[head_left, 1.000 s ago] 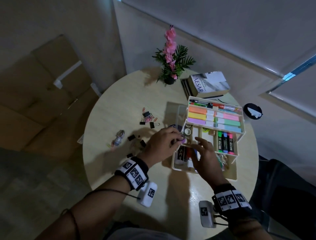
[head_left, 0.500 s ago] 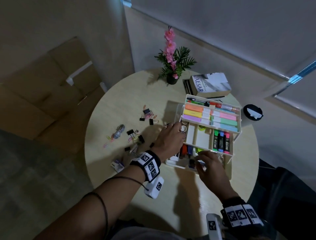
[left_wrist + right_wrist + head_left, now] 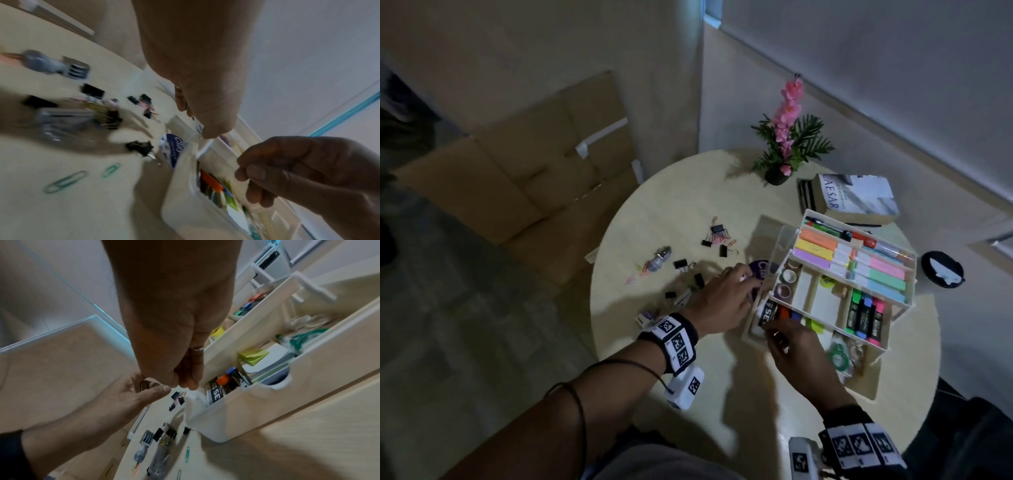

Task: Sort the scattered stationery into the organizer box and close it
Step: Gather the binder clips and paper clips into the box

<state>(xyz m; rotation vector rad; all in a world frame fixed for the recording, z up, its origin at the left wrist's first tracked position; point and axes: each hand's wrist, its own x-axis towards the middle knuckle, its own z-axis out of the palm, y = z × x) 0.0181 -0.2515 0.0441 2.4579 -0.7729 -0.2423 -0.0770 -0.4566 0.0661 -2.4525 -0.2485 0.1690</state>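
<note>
Both hands have slid toward the organizer box's near-left corner since the earlier frame. From the head view, the left hand (image 3: 722,301) lies beside the organizer box (image 3: 755,337) on the table (image 3: 722,387), fingers reaching to a purple round tape (image 3: 762,270); whether its grip holds anything I cannot tell. The right hand (image 3: 796,346) hovers over the lowest tier with fingers curled. Binder clips (image 3: 717,229) and paper clips lie scattered to the left.

Left wrist view: the thumb and fingers meet at the box's clear lid edge, blurred; green paper clips (image 3: 65,181) lie near.

Right wrist view: the right fingertips (image 3: 190,384) pinch together above the markers (image 3: 223,387), contents unclear.
</note>
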